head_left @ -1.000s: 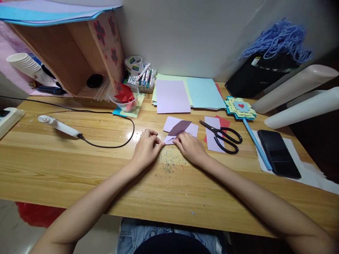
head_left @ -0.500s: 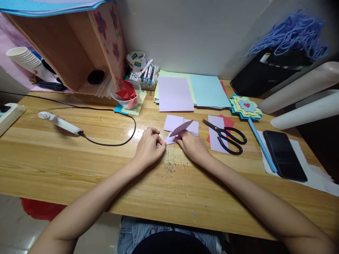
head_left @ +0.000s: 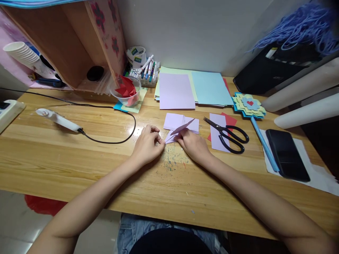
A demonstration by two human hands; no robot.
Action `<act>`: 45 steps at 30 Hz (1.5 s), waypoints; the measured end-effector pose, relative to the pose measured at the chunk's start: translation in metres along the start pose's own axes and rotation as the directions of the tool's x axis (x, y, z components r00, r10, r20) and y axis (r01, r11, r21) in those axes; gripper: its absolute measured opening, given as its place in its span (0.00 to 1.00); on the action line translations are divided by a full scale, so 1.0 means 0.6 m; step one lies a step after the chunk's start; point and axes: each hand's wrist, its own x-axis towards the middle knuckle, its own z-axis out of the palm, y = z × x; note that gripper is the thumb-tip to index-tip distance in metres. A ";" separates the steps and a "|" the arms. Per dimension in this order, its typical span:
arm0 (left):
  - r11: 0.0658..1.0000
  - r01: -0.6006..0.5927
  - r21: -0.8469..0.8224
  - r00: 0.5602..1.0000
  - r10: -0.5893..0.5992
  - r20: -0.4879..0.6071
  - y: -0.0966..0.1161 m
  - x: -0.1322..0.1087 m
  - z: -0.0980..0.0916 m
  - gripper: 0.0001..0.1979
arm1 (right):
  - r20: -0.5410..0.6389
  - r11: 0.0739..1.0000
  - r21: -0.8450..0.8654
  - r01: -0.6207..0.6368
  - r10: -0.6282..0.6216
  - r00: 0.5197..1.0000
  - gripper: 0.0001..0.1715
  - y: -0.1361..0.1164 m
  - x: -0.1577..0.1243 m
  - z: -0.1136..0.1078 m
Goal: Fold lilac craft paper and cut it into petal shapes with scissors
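A folded piece of purple paper (head_left: 182, 127) lies between my hands, one flap standing up at a slant. My left hand (head_left: 149, 145) pinches its left corner near the tabletop. The fingers of my right hand (head_left: 194, 144) are closed on its right part, partly hiding it. Just behind lies more purple paper (head_left: 172, 121), creased and flat. To the right, black-handled scissors (head_left: 227, 133) rest across a purple strip (head_left: 218, 141) and a red sheet (head_left: 230, 120).
A white glue gun (head_left: 59, 120) with a black cord lies at left. Stacked coloured sheets (head_left: 177, 91), a clear bowl (head_left: 126, 92) with red folded paper, and markers (head_left: 148, 70) stand behind. A paper flower (head_left: 249, 104) and a phone (head_left: 287, 154) lie at right.
The camera view has shifted slightly. Both hands stay nearly in place on the folded purple paper, with its flap still raised.
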 end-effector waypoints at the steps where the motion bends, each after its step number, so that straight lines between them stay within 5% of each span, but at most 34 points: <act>1: 1.000 0.004 0.000 1.000 -0.004 0.002 0.000 0.000 0.000 0.07 | 0.007 1.000 -0.003 -0.007 0.007 1.000 0.13 -0.001 0.000 -0.002; 7: 1.000 0.010 -0.012 1.000 -0.010 0.004 -0.003 0.004 0.000 0.04 | 0.011 1.000 -0.019 -0.022 0.023 1.000 0.14 -0.007 0.000 -0.001; 11: 0.995 -0.104 -0.010 0.994 0.104 0.025 -0.004 0.004 -0.001 0.13 | -0.026 1.000 -0.021 -0.009 0.009 1.000 0.14 -0.005 -0.001 0.004; 15: 0.950 -0.254 0.181 0.967 0.244 0.077 0.002 -0.003 0.001 0.17 | -0.053 1.000 -0.018 0.003 -0.004 0.999 0.13 -0.003 -0.002 0.007; 25: 0.740 -0.457 0.493 0.889 0.366 0.274 0.016 -0.019 0.013 0.23 | -0.070 1.000 0.020 0.002 0.000 0.998 0.11 -0.002 -0.005 0.006; 33: 0.649 -0.508 0.567 0.857 0.314 0.408 0.025 -0.029 0.015 0.26 | -0.052 1.000 0.010 0.016 -0.015 0.999 0.11 -0.004 -0.004 0.001; 45: 0.622 -0.520 0.586 0.846 0.280 0.453 0.045 -0.039 -0.005 0.22 | -0.067 0.999 0.021 0.028 -0.027 0.997 0.10 -0.002 -0.002 0.007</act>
